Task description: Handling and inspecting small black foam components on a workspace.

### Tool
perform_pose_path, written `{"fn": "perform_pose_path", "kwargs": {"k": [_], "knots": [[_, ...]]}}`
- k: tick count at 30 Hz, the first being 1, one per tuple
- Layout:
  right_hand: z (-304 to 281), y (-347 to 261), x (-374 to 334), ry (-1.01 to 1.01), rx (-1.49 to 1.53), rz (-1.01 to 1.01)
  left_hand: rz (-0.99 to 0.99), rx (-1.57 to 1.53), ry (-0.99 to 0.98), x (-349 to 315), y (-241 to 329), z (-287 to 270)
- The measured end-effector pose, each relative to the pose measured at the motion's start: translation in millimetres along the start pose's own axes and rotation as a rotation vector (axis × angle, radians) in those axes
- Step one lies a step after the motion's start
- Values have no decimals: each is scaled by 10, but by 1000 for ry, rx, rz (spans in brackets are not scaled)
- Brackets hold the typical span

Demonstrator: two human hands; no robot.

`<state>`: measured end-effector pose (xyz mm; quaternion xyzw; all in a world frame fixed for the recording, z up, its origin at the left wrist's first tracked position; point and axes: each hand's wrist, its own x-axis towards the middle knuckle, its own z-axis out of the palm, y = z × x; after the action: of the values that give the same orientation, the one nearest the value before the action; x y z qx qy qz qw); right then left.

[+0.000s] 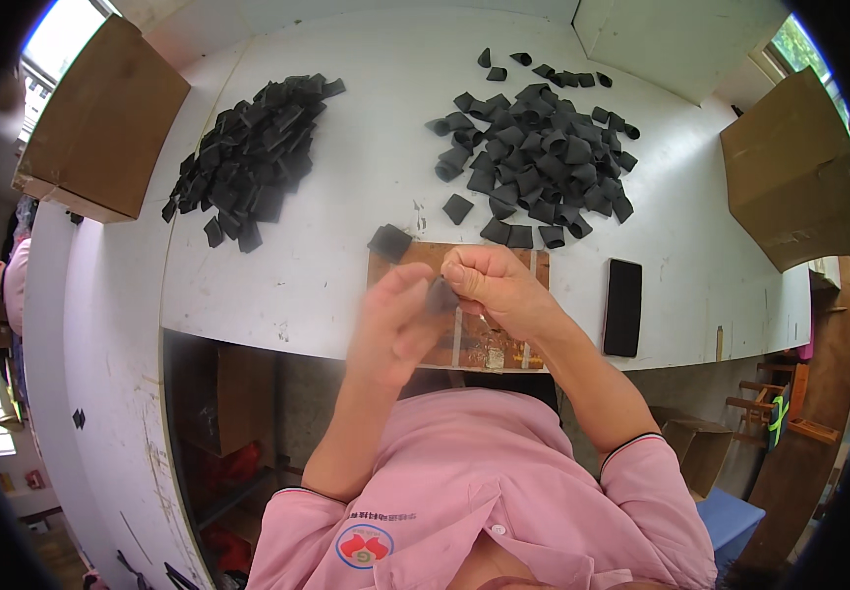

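Note:
A small black piece (440, 296), soft-looking like foam or cloth, is between my two hands above the brown board (533, 264). My right hand (497, 287) pinches its upper edge between thumb and forefinger. On its other side my left hand (395, 320) is smeared by motion, so its grip does not show clearly. Another dark piece (390, 242) lies at the board's far left corner. Beyond my right hand spreads a heap of black curled, sleeve-like pieces (543, 147). Farther left rises a pile of flat black pieces (258, 147).
A dark phone (623, 308) lies on the white table (376, 128), right of the board. Cardboard boxes stand at the left (100, 118) and right (793, 167) edges. A few loose black pieces (562, 78) lie behind the right heap. Another person (14, 280) is at far left.

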<state>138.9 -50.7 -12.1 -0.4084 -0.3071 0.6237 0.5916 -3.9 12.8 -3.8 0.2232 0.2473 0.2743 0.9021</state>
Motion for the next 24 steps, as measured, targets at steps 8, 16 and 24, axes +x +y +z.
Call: {"fn": "perform_pose_path", "kwargs": {"k": [8, 16, 24], "knots": [[177, -45, -209, 524, -818, -639, 811, 963, -101, 47, 48, 54], [381, -48, -181, 510, -1133, -879, 789, 541, -5, 25, 3, 192], [264, -66, -188, 424, -1429, -946, 576, 300, 17, -64, -65, 42]]}}
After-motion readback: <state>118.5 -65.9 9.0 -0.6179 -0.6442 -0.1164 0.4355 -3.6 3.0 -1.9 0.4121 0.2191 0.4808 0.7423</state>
